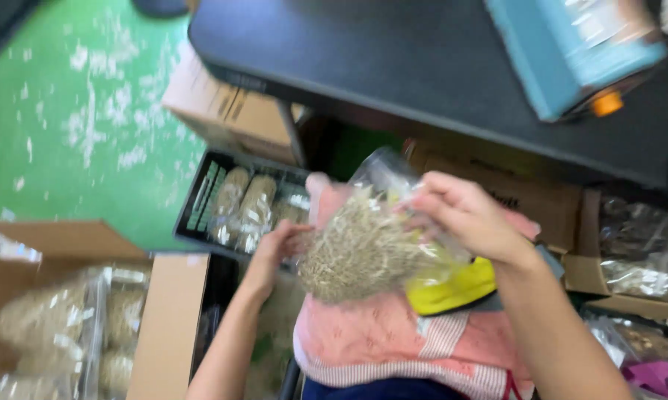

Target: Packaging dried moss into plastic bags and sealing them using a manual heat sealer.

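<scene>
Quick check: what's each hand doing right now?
Left hand: closed on the lower edge of the clear bag of pale sprouts.
Right hand: pinching the same bag's top.

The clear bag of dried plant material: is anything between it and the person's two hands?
Nothing visible. The right hand grips the clear bag at its top, and the left hand touches its left side.
</scene>
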